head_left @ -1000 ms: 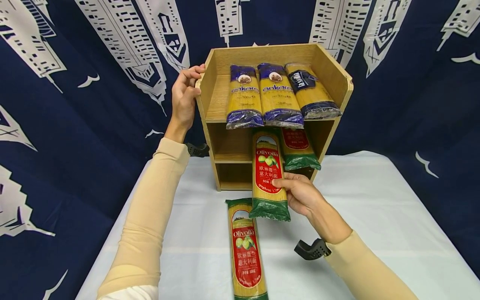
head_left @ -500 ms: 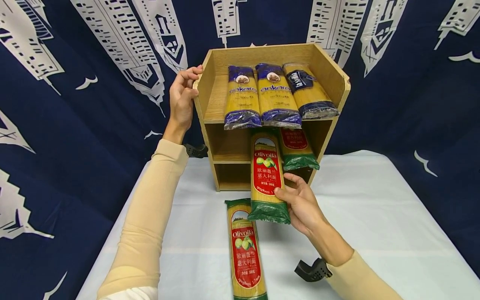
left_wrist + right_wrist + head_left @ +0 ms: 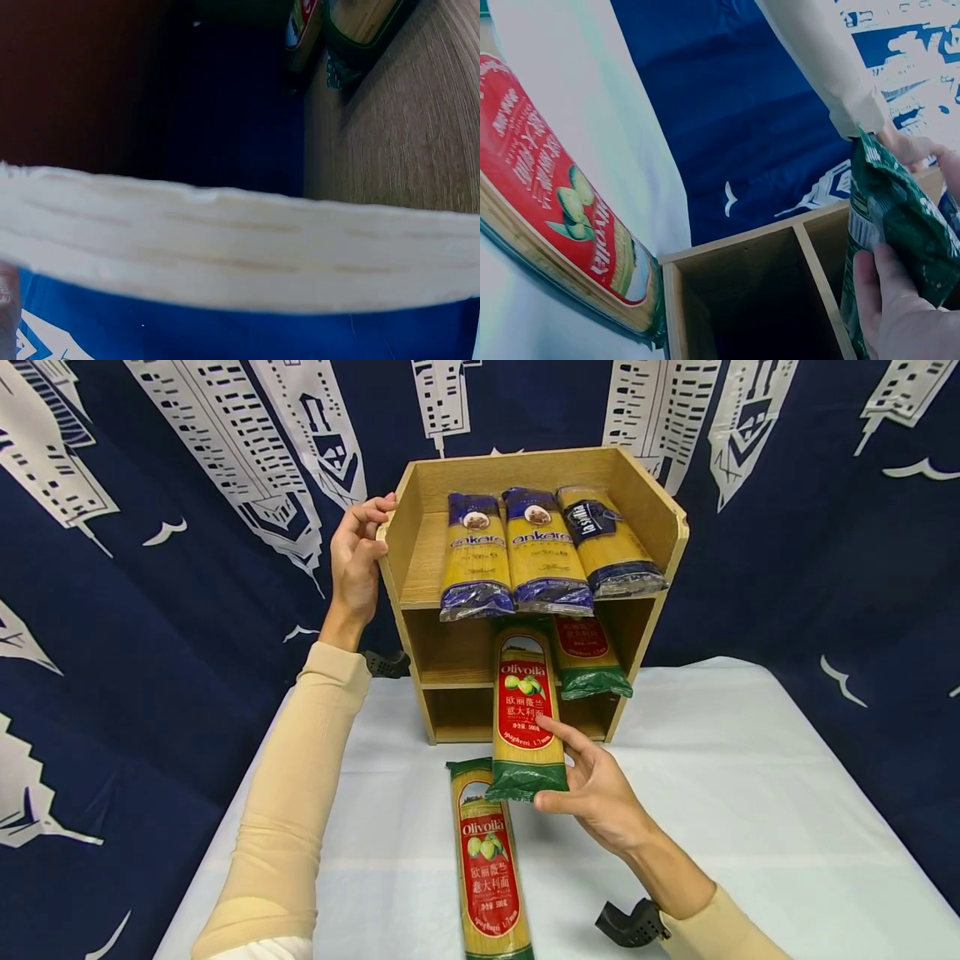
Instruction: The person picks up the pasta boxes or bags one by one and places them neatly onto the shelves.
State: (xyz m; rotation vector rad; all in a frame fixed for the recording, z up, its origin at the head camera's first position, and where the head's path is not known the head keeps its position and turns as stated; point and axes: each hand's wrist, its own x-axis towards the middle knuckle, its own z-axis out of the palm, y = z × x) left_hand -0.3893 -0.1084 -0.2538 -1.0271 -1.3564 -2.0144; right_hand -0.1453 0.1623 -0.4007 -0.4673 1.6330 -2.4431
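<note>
1. Green-ended Olivoila spaghetti packet (image 3: 525, 710) leans half inside the wooden shelf unit (image 3: 652, 527), on its middle shelf.
2. Right hand (image 3: 600, 789) pinches its lower end between thumb and fingers.
3. Left hand (image 3: 354, 564) grips the unit's left wall.
4. Another Olivoila packet (image 3: 487, 860) lies on the white surface (image 3: 750, 827).
</note>
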